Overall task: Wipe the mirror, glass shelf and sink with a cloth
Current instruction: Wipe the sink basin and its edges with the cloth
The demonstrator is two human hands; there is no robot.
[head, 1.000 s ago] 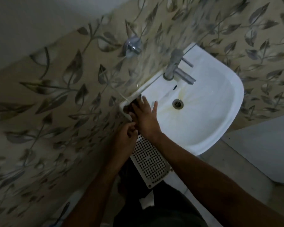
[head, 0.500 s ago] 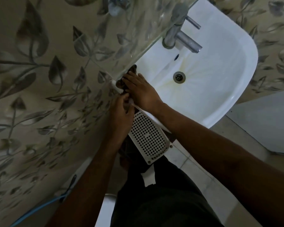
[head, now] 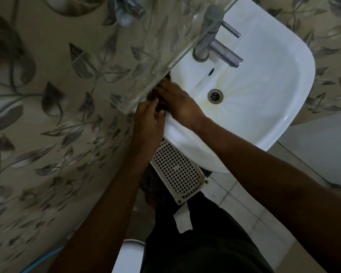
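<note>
Both hands are meeting at the sink's (head: 280, 91) back-left corner: the right hand (head: 180, 104) is lying flat, fingers pressing a dark cloth (head: 156, 95) (mostly hidden). The left hand (head: 149, 121) is pinching the cloth's near edge under the glass shelf (head: 146, 62), whose front edge is running diagonally.

A single head-worn view looks steeply down from above the person's own arms, close over the sink (head: 280, 79). Its frame is tilted, so the leaf-patterned wall (head: 47, 134) fills the side beyond the left hand (head: 149, 120), and the floor tiles (head: 244, 209) lie below the right hand (head: 180, 104).

Both forearms outstretched, left hand (head: 149, 120) and right hand (head: 179, 104) close together, fingers curled.
</note>
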